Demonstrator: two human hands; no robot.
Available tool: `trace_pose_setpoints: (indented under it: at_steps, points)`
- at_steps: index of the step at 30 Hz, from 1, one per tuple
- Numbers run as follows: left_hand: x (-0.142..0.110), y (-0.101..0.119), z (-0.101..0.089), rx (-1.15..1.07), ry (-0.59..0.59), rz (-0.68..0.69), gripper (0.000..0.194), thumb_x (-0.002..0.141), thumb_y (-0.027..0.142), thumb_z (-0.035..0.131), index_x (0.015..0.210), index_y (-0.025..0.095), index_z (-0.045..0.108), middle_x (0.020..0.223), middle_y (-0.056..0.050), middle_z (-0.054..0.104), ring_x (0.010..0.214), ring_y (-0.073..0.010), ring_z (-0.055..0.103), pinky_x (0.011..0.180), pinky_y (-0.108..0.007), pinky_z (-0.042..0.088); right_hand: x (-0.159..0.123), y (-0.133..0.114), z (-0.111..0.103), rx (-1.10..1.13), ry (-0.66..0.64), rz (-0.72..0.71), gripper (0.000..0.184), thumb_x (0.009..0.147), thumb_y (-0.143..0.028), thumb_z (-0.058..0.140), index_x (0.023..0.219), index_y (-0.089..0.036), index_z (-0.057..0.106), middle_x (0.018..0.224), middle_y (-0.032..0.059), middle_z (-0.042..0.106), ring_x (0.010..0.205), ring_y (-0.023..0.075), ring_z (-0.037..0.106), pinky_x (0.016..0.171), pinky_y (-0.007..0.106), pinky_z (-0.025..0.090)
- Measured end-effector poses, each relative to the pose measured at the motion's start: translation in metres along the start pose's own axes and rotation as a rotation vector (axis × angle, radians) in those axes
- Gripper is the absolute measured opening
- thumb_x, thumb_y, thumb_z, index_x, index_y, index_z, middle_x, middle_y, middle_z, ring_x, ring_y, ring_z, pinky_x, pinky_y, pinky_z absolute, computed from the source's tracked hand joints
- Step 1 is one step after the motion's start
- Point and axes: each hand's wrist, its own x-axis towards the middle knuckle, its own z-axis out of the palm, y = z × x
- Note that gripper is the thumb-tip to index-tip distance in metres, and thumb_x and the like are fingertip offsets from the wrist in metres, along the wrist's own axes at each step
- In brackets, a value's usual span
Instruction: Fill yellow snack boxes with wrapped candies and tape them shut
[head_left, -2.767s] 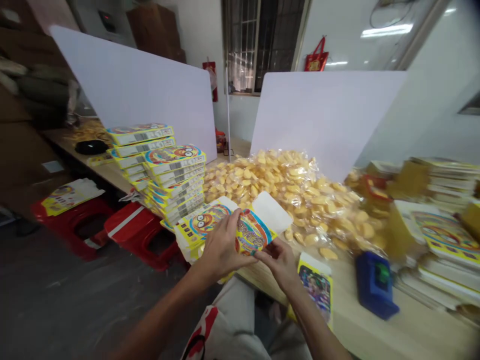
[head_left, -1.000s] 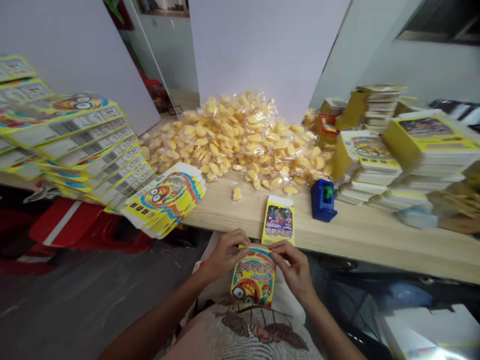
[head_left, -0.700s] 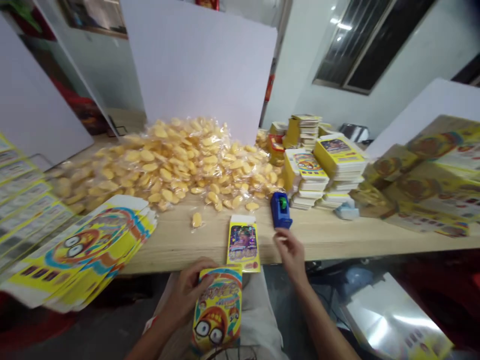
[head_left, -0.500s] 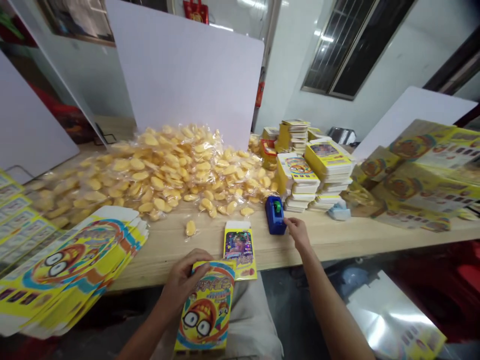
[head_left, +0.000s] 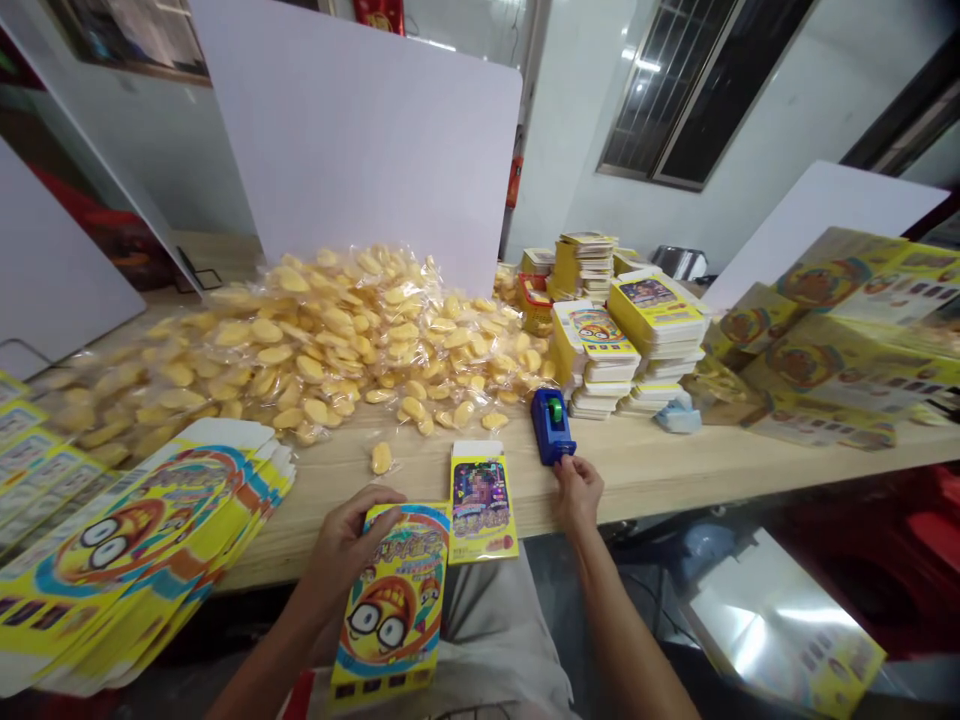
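My left hand [head_left: 351, 545] is closed on the left edge of a yellow cartoon box [head_left: 394, 600], thumb across its front, held tilted over my lap. My right hand [head_left: 579, 492] pinches at the front cutter end of a blue tape dispenser [head_left: 551, 425] with a green core; the tape between the fingertips is barely visible. A flat yellow packet with a dark picture [head_left: 482, 500] lies at the table's front edge, just right of the box. Behind it is a single wrapped yellow oval piece [head_left: 382, 458].
A big heap of wrapped yellow pieces [head_left: 322, 340] spreads before a white divider board [head_left: 367, 140]. Flattened boxes [head_left: 150, 540] lie at left. Card stacks [head_left: 596, 345] stand behind the dispenser, larger yellow cartons [head_left: 817, 350] at right. The wooden table [head_left: 637, 475] ends near my forearms.
My right hand has shifted slightly left and down around the dispenser's front end. The left hand and the box have moved a little left and up.
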Motion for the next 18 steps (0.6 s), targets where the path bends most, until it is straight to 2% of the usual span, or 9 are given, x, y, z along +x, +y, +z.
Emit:
trace_pose_setpoints:
  at_steps: [4, 6, 7, 8, 11, 13, 15, 16, 18]
  points:
    - [0.007, 0.005, 0.001, 0.044, -0.057, -0.014, 0.023, 0.080, 0.038, 0.062, 0.085, 0.016, 0.068, 0.087, -0.005, 0.065, 0.083, -0.0192, 0.061, 0.072, -0.026, 0.048, -0.010, -0.008, -0.005, 0.057, 0.009, 0.091, 0.043, 0.060, -0.057, 0.068, 0.063, -0.019, 0.050, 0.058, -0.0047, 0.049, 0.057, 0.0128, 0.054, 0.065, 0.034, 0.054]
    - [0.012, 0.015, 0.003, 0.085, -0.121, 0.008, 0.023, 0.080, 0.037, 0.061, 0.084, 0.016, 0.068, 0.086, -0.006, 0.066, 0.084, -0.0199, 0.061, 0.074, -0.027, 0.047, -0.020, -0.027, -0.005, 0.069, -0.116, 0.148, 0.040, 0.061, -0.054, 0.070, 0.064, -0.018, 0.053, 0.061, -0.0037, 0.052, 0.059, 0.0133, 0.054, 0.066, 0.035, 0.055]
    - [0.015, 0.020, 0.004, 0.104, -0.172, 0.018, 0.023, 0.079, 0.036, 0.061, 0.084, 0.015, 0.069, 0.085, -0.006, 0.067, 0.084, -0.0202, 0.061, 0.075, -0.027, 0.047, -0.026, -0.040, -0.004, 0.059, -0.258, 0.177, 0.037, 0.062, -0.051, 0.072, 0.065, -0.018, 0.055, 0.062, -0.0030, 0.053, 0.061, 0.0137, 0.055, 0.066, 0.035, 0.055]
    - [0.018, 0.024, 0.006, 0.112, -0.236, 0.037, 0.023, 0.079, 0.035, 0.061, 0.085, 0.015, 0.070, 0.087, -0.006, 0.068, 0.085, -0.0201, 0.061, 0.076, -0.027, 0.047, -0.033, -0.054, -0.001, 0.033, -0.482, 0.204, 0.034, 0.064, -0.048, 0.073, 0.066, -0.018, 0.058, 0.065, -0.0020, 0.056, 0.063, 0.0139, 0.055, 0.066, 0.033, 0.055]
    - [0.031, 0.030, 0.015, 0.129, -0.515, 0.035, 0.020, 0.075, 0.030, 0.064, 0.083, 0.013, 0.071, 0.082, -0.005, 0.069, 0.079, -0.0184, 0.061, 0.072, -0.025, 0.045, -0.051, -0.096, 0.017, -0.129, -1.298, 0.198, 0.026, 0.072, -0.040, 0.071, 0.067, -0.016, 0.064, 0.069, 0.0006, 0.061, 0.064, 0.0140, 0.056, 0.061, 0.027, 0.049]
    - [0.036, 0.028, 0.022, 0.127, -0.626, 0.027, 0.018, 0.071, 0.025, 0.065, 0.083, 0.013, 0.072, 0.080, -0.004, 0.070, 0.076, -0.0175, 0.061, 0.069, -0.023, 0.045, -0.062, -0.115, 0.033, -0.249, -1.634, 0.134, 0.024, 0.076, -0.038, 0.066, 0.068, -0.015, 0.066, 0.064, -0.0005, 0.060, 0.056, 0.0123, 0.053, 0.051, 0.022, 0.043]
    - [0.038, 0.024, 0.027, 0.112, -0.662, 0.027, 0.018, 0.069, 0.020, 0.065, 0.084, 0.013, 0.072, 0.080, -0.002, 0.070, 0.075, -0.0166, 0.061, 0.067, -0.022, 0.044, -0.074, -0.125, 0.046, -0.368, -1.766, 0.010, 0.022, 0.077, -0.035, 0.062, 0.067, -0.016, 0.066, 0.058, -0.0027, 0.056, 0.050, 0.0101, 0.048, 0.046, 0.020, 0.035]
    - [0.038, 0.022, 0.028, 0.100, -0.667, 0.028, 0.018, 0.069, 0.019, 0.064, 0.084, 0.013, 0.072, 0.079, -0.002, 0.070, 0.074, -0.0161, 0.060, 0.066, -0.022, 0.044, -0.080, -0.127, 0.051, -0.434, -1.768, -0.074, 0.020, 0.077, -0.032, 0.061, 0.064, -0.016, 0.065, 0.055, -0.0035, 0.054, 0.048, 0.0092, 0.045, 0.045, 0.019, 0.031]
    - [0.035, 0.019, 0.027, 0.070, -0.675, 0.033, 0.016, 0.068, 0.017, 0.064, 0.083, 0.013, 0.071, 0.077, -0.001, 0.069, 0.073, -0.0153, 0.060, 0.065, -0.021, 0.043, -0.090, -0.127, 0.056, -0.552, -1.674, -0.256, 0.020, 0.074, -0.027, 0.064, 0.057, -0.017, 0.061, 0.051, -0.0042, 0.051, 0.047, 0.0084, 0.041, 0.045, 0.020, 0.027]
